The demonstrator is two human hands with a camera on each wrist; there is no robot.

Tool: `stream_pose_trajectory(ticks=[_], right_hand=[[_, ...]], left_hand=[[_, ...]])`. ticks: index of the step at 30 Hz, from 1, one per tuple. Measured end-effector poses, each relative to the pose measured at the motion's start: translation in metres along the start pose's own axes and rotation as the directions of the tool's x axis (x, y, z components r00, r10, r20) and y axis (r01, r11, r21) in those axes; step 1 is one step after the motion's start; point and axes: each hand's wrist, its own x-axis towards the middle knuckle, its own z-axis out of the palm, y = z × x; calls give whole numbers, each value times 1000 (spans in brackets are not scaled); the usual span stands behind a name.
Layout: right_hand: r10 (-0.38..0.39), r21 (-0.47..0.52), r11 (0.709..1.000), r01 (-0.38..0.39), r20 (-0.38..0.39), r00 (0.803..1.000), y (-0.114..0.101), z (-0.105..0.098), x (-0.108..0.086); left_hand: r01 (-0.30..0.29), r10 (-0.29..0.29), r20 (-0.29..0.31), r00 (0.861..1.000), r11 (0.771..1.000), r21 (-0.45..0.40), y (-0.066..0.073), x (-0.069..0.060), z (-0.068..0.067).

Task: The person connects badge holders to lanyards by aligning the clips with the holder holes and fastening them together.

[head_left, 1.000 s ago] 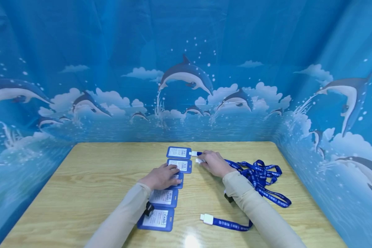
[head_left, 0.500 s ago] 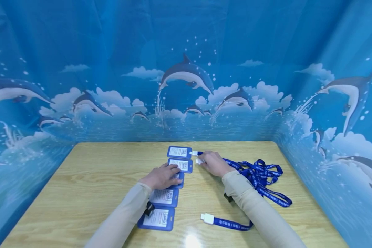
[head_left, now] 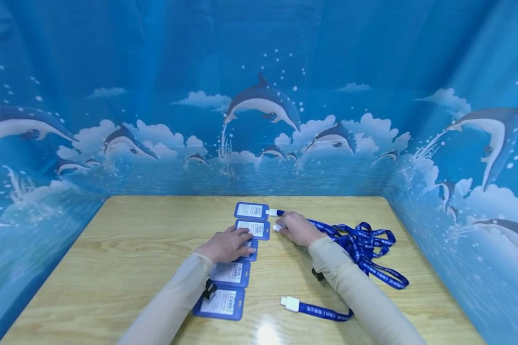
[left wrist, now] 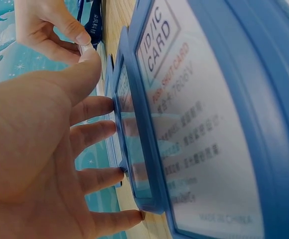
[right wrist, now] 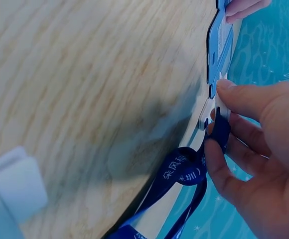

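Observation:
My left hand (head_left: 229, 245) lies with its fingers spread over the second blue badge holder (head_left: 263, 231) and the third badge holder (head_left: 251, 250) of a column. In the left wrist view, its fingertips (left wrist: 115, 173) touch the holders' faces. My right hand (head_left: 300, 229) pinches the white clip (right wrist: 222, 103) of a blue lanyard between thumb and fingers. That clip is just right of the second holder's slotted end; a small gap shows between them in the head view. At the far end of the column, another white clip (head_left: 273, 212) meets the top badge holder (head_left: 249, 211).
Nearer to me lie two more badge holders (head_left: 229, 274), partly under the left forearm. Several tangled lanyards (head_left: 362, 242) are heaped right of the right hand. A separate lanyard end with a white clip (head_left: 291, 304) lies at the front. A dolphin-print curtain (head_left: 259, 177) surrounds the wooden table (head_left: 134, 249).
The head view shifts slightly. Both hands stay in nearly the same place, the left on the holders and the right still pinching the lanyard clip.

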Motion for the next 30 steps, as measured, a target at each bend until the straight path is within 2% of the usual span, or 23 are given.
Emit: stream_pose_trajectory(ticks=[5,13,26,30], right_hand=[[-18,-29,999,19,18,1000,0,2,2],[13,-30,999,-12,40,999,1,5,3],[-8,-16,1000,8,18,1000,3,10,7],[11,12,1000,-11,22,1000,3,11,9]], left_hand=[[-4,4,-2,1000,1000,4,0,0,1],[15,-16,7,1000,1000,18,1,2,2],[23,-23,8,1000,1000,16,3,2,2],[11,-11,9,1000,1000,16,3,2,2]])
